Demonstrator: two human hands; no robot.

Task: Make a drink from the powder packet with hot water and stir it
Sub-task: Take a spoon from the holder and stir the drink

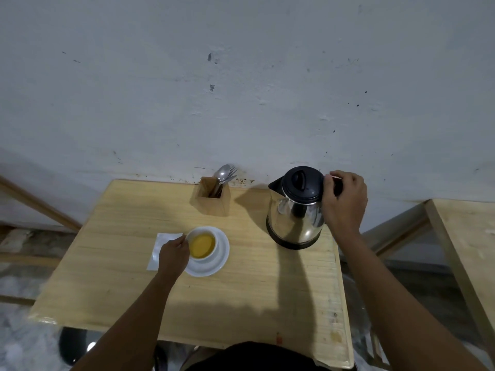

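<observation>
A white cup (211, 254) holding yellow-orange liquid stands on a white saucer (221, 259) left of the table's middle. My left hand (172, 257) rests against the cup's left side, fingers curled at its rim and handle. A steel kettle (296, 210) with a black lid stands upright at the back right. My right hand (344, 202) is wrapped around its handle, which the hand mostly hides. A white packet or napkin (158, 250) lies flat just left of the saucer, partly under my left hand.
A wooden holder (214, 200) with a spoon (222, 172) and forks stands at the table's back edge against the grey wall. The small wooden table (241, 290) ends close to my body. Another wooden table (468, 236) stands to the right, across a gap.
</observation>
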